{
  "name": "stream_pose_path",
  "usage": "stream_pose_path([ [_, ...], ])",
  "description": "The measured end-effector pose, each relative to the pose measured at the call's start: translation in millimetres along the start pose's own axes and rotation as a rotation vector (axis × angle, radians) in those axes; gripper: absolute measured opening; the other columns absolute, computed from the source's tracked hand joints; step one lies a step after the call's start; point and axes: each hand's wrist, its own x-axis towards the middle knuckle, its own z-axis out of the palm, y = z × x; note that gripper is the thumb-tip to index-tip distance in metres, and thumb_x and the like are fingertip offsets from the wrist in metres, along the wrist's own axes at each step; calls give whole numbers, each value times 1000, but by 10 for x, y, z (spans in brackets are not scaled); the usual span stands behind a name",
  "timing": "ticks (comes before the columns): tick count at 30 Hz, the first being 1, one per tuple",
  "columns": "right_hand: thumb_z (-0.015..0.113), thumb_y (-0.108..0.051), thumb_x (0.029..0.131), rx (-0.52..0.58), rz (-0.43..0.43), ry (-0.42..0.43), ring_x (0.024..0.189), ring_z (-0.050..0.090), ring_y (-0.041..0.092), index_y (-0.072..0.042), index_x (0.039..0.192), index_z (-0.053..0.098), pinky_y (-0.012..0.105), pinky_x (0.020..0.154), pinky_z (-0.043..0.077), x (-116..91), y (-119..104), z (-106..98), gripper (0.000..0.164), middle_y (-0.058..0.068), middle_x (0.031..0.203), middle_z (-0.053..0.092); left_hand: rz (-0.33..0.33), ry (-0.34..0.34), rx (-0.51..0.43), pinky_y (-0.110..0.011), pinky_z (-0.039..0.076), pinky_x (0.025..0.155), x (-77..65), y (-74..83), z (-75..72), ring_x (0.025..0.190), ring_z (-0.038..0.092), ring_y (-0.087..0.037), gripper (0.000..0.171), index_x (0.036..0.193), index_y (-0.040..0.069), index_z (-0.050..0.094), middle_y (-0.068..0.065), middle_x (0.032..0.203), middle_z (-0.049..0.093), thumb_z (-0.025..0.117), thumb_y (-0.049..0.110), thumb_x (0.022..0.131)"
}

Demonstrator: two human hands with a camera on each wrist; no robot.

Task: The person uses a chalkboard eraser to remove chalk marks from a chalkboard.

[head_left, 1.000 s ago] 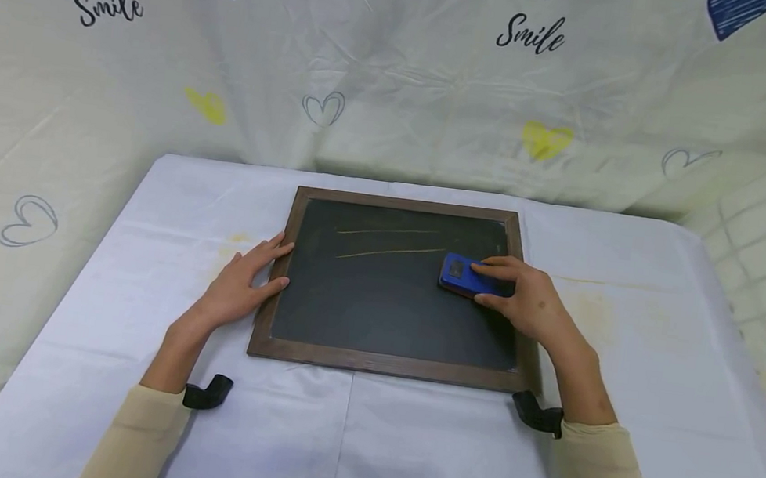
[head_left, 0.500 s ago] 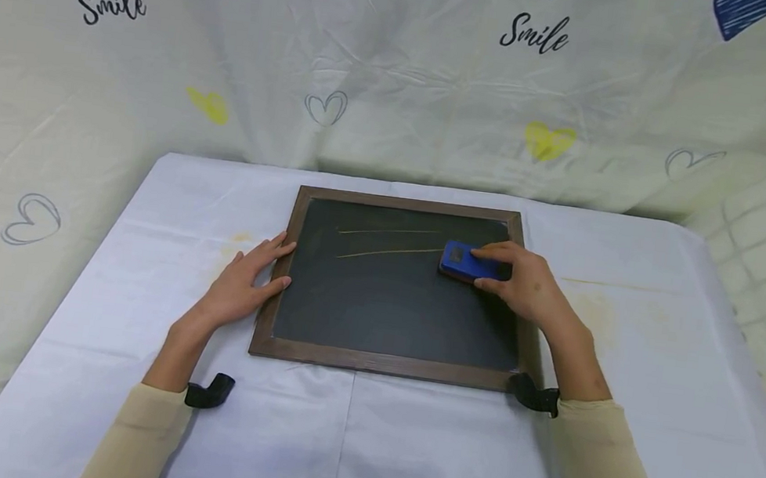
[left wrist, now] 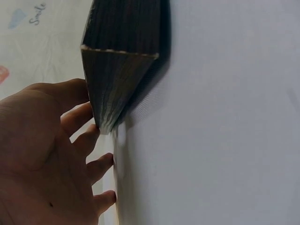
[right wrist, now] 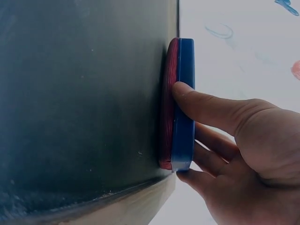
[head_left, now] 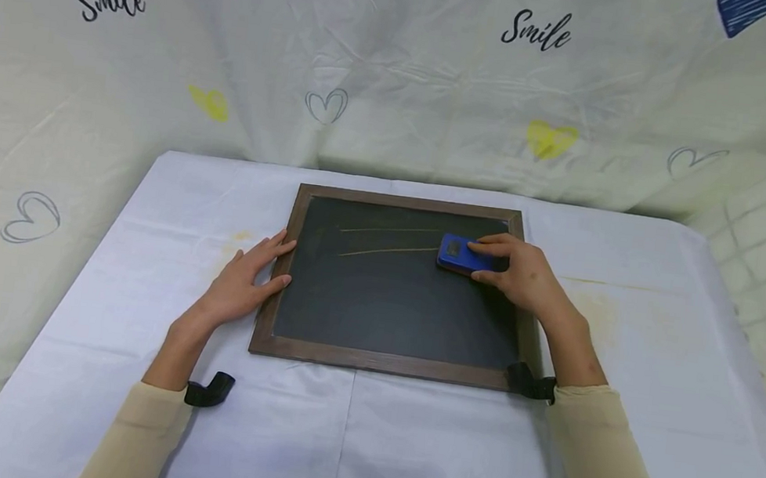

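A blackboard (head_left: 375, 309) in a brown wooden frame lies flat on the table, with two thin yellow lines (head_left: 389, 251) across its upper half. My right hand (head_left: 528, 275) grips a blue board eraser (head_left: 455, 255) between thumb and fingers, at the right ends of the lines. In the right wrist view the eraser's dark red felt side (right wrist: 168, 108) faces the board. My left hand (head_left: 243, 282) rests with spread fingers on the frame's left edge, thumb and fingertips on the wood. The left wrist view shows that hand beside the frame's corner (left wrist: 117, 61).
A white cloth (head_left: 248, 429) with faint yellowish stains covers the table. Behind it hangs a pale curtain (head_left: 427, 102) printed with hearts and the word Smile. A black wrist mount (head_left: 210, 390) sits on the left wrist, another (head_left: 531, 382) on the right.
My right hand has slid the eraser up the board, away from me, and very slightly left. My left hand has stayed on the frame. Both yellow lines look the same.
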Motion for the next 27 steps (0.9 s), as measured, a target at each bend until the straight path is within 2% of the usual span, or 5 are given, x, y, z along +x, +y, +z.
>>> stream_pose_path([
  [16, 79, -20, 95, -17, -5, -22, 147, 44, 47, -13, 146, 62, 61, 116, 43, 98, -68, 18, 54, 14, 156, 52, -20, 0, -4, -71, 1, 128, 14, 16, -13, 164, 13, -41, 66, 163, 14, 36, -10, 177, 17, 63, 29, 105],
  [27, 80, -17, 93, -21, -46, -16, 145, 47, 45, -13, 144, 63, 58, 114, 47, 178, -165, 113, 53, 14, 155, 54, -25, -4, -11, -71, 0, 128, 8, 25, 0, 163, 13, -41, 66, 163, 13, 35, -11, 177, 17, 63, 28, 105],
])
